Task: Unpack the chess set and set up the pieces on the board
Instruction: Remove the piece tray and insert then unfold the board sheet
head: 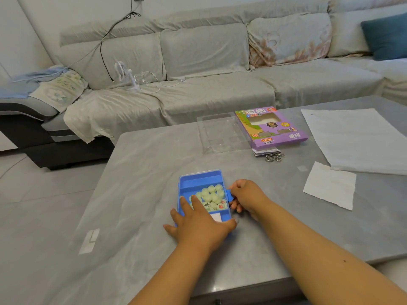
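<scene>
At the upper left of the frame a small white fan (pixel 123 72) stands on the grey sofa (pixel 198 62), its cord trailing across the cushions. Below it the grey tabletop (pixel 136 194) fills the lower half of the frame.

Left of centre, the left hand (pixel 198 223) lies flat with fingers spread and straight over the near end of a blue case (pixel 198 180), pressing on it rather than gripping. The case sits on the tabletop and holds a cluster of pale round pieces (pixel 211 195); a few show red or dark characters. A clear lid seems to cover them, though the glare makes that hard to tell.

Just right of the case, the right hand (pixel 246 198) has its fingers curled at the case's right edge, pinching a small blue tab (pixel 230 194) that sticks out from the side.

Further up, centre right, a clear plastic tray (pixel 220 133) lies beside a purple box (pixel 273 128), the two touching. At the box's near edge are a folded leaflet and some metal rings (pixel 274 156).

At the right, a large white sheet (pixel 356 137) is spread on the tabletop, with a smaller white paper (pixel 330 186) lying just below it.
</scene>
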A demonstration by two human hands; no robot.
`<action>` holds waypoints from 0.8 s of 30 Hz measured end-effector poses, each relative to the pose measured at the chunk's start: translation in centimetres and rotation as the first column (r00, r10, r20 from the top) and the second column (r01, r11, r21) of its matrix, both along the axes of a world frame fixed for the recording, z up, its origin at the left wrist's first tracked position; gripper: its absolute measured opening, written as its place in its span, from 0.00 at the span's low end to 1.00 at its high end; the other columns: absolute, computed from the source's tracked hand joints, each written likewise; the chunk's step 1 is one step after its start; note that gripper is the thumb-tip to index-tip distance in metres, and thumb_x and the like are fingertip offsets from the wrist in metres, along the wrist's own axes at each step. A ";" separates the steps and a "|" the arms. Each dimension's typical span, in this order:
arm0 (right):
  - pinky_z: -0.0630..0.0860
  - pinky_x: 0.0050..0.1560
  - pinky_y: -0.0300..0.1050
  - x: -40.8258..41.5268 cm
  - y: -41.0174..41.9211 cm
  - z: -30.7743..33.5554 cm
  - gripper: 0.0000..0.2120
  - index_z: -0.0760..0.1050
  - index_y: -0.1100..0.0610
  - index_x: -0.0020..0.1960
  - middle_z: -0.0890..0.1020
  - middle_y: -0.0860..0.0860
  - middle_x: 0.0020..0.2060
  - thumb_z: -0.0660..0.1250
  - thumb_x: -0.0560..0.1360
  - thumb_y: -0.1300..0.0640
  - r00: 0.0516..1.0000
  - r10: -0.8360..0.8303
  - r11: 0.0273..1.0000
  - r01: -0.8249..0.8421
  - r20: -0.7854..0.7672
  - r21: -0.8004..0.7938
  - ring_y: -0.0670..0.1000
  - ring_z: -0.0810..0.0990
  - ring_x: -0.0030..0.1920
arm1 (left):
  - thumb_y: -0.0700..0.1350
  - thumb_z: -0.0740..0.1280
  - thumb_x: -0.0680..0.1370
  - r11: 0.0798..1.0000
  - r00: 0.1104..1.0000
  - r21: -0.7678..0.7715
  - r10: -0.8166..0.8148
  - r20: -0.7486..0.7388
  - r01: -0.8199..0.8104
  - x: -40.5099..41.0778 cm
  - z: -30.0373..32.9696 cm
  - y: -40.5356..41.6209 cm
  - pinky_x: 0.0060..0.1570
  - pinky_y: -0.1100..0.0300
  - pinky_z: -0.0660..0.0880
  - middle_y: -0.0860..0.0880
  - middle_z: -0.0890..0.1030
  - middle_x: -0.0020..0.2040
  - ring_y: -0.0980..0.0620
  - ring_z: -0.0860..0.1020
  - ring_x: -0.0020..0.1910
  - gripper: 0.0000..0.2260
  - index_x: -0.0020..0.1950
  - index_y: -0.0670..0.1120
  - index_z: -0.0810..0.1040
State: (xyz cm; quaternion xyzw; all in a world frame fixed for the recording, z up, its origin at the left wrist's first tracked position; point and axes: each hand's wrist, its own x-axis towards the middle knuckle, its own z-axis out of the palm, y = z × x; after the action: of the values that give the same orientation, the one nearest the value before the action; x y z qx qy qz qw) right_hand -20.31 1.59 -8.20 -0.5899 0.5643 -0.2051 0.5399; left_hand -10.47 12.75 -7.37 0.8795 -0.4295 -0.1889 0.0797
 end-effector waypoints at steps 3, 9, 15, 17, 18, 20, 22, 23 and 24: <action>0.67 0.21 0.39 0.1 0.0 -0.2 0.12 0.71 0.59 0.40 0.78 0.57 0.27 0.52 0.78 0.65 0.999 0.000 1.000 0.001 0.044 -0.005 0.49 0.69 0.20 | 0.73 0.63 0.63 1.000 1.000 0.018 -0.017 0.000 0.017 0.0 0.4 0.1 0.68 0.39 0.59 0.48 0.43 0.77 0.37 0.49 0.74 0.52 0.77 0.50 0.44; 0.66 0.20 0.38 0.5 -0.5 -0.4 0.08 0.72 0.59 0.43 0.77 0.56 0.25 0.56 0.78 0.65 0.999 -0.019 1.000 0.019 0.035 0.007 0.48 0.69 0.16 | 0.67 0.69 0.58 0.908 0.853 -0.355 0.003 -0.521 -0.220 3.3 2.4 0.5 0.63 0.54 0.67 0.54 0.67 0.66 0.47 0.69 0.65 0.44 0.71 0.50 0.65; 0.68 0.41 0.40 0.4 0.5 0.2 0.06 0.75 0.52 0.48 0.74 0.46 0.41 0.68 0.72 0.54 0.971 -0.076 0.850 -0.056 -0.228 -0.523 0.46 0.73 0.40 | 0.57 0.70 0.64 0.688 0.288 -0.324 -0.172 -0.942 -0.650 6.6 3.7 3.0 0.39 0.56 0.73 0.54 0.82 0.43 0.53 0.81 0.36 0.18 0.51 0.52 0.77; 0.70 0.43 0.41 1.0 2.2 1.2 0.10 0.76 0.50 0.47 0.73 0.45 0.40 0.71 0.69 0.48 0.952 0.183 0.764 -0.294 -0.244 -0.575 0.45 0.72 0.41 | 0.54 0.65 0.73 0.633 0.202 -0.274 -0.185 -0.962 -0.724 6.9 3.7 3.2 0.39 0.55 0.72 0.51 0.82 0.42 0.50 0.81 0.35 0.08 0.48 0.51 0.77; 0.71 0.45 0.41 1.4 3.0 1.4 0.13 0.77 0.51 0.48 0.74 0.45 0.41 0.71 0.68 0.45 0.902 0.296 0.709 -0.427 -0.313 -0.561 0.46 0.73 0.43 | 0.55 0.66 0.72 0.622 0.167 -0.250 -0.190 -0.967 -0.742 7.0 3.8 3.2 0.40 0.54 0.73 0.48 0.81 0.47 0.47 0.81 0.40 0.11 0.49 0.51 0.76; 0.70 0.49 0.42 2.0 3.6 1.1 0.15 0.78 0.51 0.51 0.75 0.47 0.45 0.70 0.69 0.45 0.803 0.351 0.586 -0.590 -0.482 -0.555 0.47 0.72 0.48 | 0.58 0.69 0.64 0.598 0.085 -0.186 -0.193 -0.978 -0.780 7.6 3.4 3.1 0.47 0.49 0.76 0.44 0.75 0.58 0.42 0.78 0.52 0.24 0.56 0.49 0.75; 0.69 0.47 0.42 2.2 3.1 0.8 0.09 0.78 0.54 0.51 0.76 0.50 0.46 0.66 0.72 0.53 0.800 0.313 0.579 -0.588 -0.511 -0.565 0.51 0.73 0.50 | 0.61 0.68 0.65 0.562 0.009 -0.114 -0.185 -0.983 -0.819 8.3 3.0 3.1 0.57 0.43 0.74 0.42 0.71 0.63 0.39 0.75 0.59 0.31 0.64 0.49 0.72; 0.68 0.44 0.42 2.3 2.9 0.6 0.06 0.78 0.55 0.48 0.76 0.50 0.45 0.65 0.74 0.55 0.824 0.310 0.622 -0.553 -0.475 -0.554 0.52 0.74 0.48 | 0.63 0.66 0.68 0.543 -0.008 -0.093 -0.181 -0.983 -0.835 8.7 2.8 3.2 0.60 0.41 0.72 0.41 0.70 0.65 0.37 0.74 0.60 0.31 0.67 0.48 0.70; 0.67 0.40 0.41 2.3 2.6 0.5 0.05 0.78 0.55 0.46 0.75 0.50 0.42 0.64 0.75 0.56 0.850 0.306 0.675 -0.512 -0.430 -0.532 0.51 0.74 0.45 | 0.64 0.63 0.71 0.522 -0.027 -0.075 -0.185 -0.982 -0.850 9.0 2.6 3.4 0.61 0.39 0.71 0.41 0.70 0.65 0.37 0.75 0.60 0.31 0.68 0.48 0.69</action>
State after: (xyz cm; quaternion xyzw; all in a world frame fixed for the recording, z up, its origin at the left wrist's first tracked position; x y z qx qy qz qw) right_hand -17.96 4.24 -7.71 -0.8718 0.3903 -0.1598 0.2494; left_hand -1.50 16.11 -4.81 0.4745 -0.0154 -0.4931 0.7290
